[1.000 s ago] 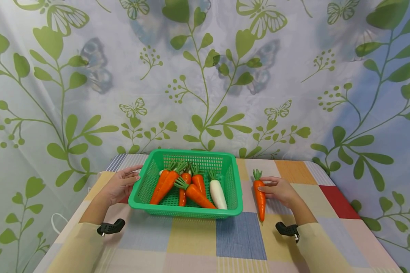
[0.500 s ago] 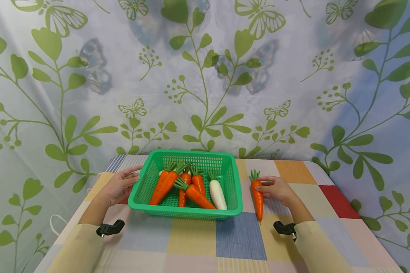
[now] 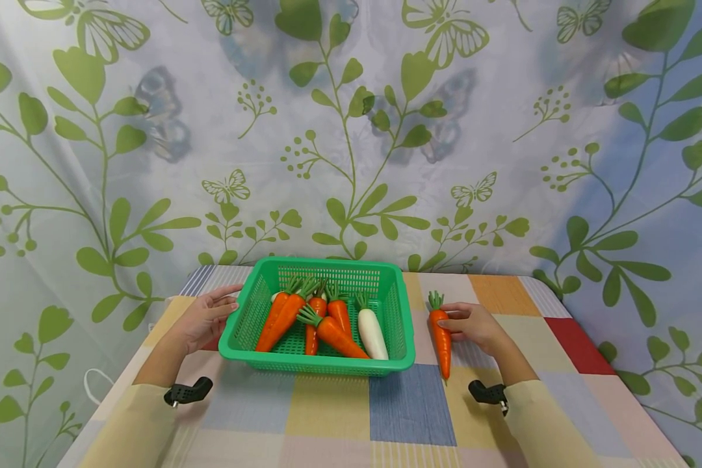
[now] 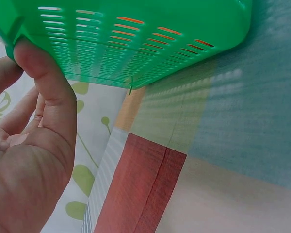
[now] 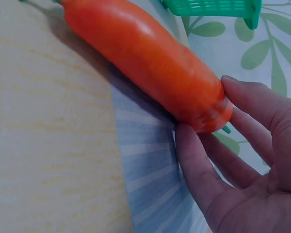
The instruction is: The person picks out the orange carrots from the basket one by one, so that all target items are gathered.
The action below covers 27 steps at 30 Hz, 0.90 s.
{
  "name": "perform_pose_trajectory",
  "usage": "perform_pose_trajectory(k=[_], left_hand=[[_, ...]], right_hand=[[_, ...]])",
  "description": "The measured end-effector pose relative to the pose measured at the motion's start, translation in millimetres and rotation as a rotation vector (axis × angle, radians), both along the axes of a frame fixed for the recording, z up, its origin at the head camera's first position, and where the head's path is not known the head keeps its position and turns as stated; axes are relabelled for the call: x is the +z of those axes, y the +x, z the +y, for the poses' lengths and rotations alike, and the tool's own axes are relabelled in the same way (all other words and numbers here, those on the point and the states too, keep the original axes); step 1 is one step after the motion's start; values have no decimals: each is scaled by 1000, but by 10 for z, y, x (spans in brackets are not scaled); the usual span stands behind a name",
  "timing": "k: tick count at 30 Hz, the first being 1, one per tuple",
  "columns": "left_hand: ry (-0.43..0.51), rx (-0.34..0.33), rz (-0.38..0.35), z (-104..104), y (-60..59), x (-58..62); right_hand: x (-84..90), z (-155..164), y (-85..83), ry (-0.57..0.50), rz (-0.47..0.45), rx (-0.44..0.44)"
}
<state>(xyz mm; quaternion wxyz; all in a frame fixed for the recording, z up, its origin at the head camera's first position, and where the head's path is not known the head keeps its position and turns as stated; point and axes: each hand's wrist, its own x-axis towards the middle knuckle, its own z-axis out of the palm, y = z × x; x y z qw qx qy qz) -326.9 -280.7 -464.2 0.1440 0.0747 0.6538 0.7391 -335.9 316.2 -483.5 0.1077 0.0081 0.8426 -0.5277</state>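
Pinching across the carrot (image 3: 442, 351) near its top, right grip (image 3: 475, 326); left grip (image 3: 203, 320) touching basket (image 3: 316, 364), closure unclear.

My left hand (image 4: 36, 155) touches the rim of the green basket (image 4: 184, 17); patchwork cloth (image 4: 140, 179) lies under the basket, leaf-print curtain (image 4: 98, 103) beyond it.

basket (image 3: 318, 362) on table (image 3: 327, 409), carrots (image 3: 330, 331) left of radish (image 3: 372, 335) inside, left hand (image 3: 203, 320) at its left side, lone carrot (image 3: 442, 341) between basket and right hand (image 3: 475, 326), curtain (image 3: 304, 214) behind
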Motion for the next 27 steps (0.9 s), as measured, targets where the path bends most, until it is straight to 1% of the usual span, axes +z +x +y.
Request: perform_pose_trajectory(k=[8, 19, 27], left_hand=[[9, -5, 7, 1, 0, 0], [11, -14, 13, -7, -11, -11], [-2, -16, 19, -10, -17, -19]], right_hand=[[-25, 13, -6, -51, 0, 9], [-11, -16, -3, 6, -1, -9], [-18, -15, -1, 4, 0, -9]])
